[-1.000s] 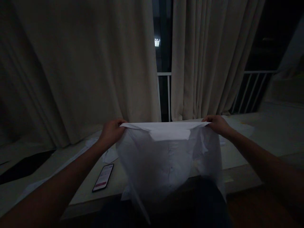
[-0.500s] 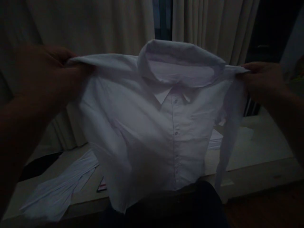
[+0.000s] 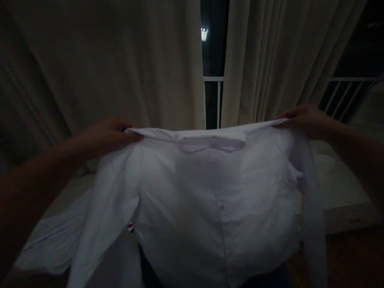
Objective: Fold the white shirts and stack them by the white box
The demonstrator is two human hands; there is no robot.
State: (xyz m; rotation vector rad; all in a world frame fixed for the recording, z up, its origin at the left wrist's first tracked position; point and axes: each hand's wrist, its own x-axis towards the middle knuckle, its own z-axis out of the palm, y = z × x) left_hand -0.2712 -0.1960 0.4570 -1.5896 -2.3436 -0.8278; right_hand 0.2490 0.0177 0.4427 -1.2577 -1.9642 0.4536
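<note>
A white button-up shirt hangs stretched out in front of me, its collar at the top middle and its buttoned front facing me. My left hand pinches one shoulder of it. The other shoulder is gripped by my right hand, at about the same height. Both sleeves dangle down at the sides, somewhat blurred. The shirt's lower hem runs close to the bottom of the view, over my dark-clothed legs.
Another pale, creased garment lies on the light surface at the left. Beige curtains hang behind the shirt, with a dark window and a white railing in their gap. A light ledge extends at the right.
The shirt and both hands have dropped lower in view. Its collar has tipped and looks flatter, the shoulders are more level, and the left-side sleeve has swung outward. The view has tilted up.
</note>
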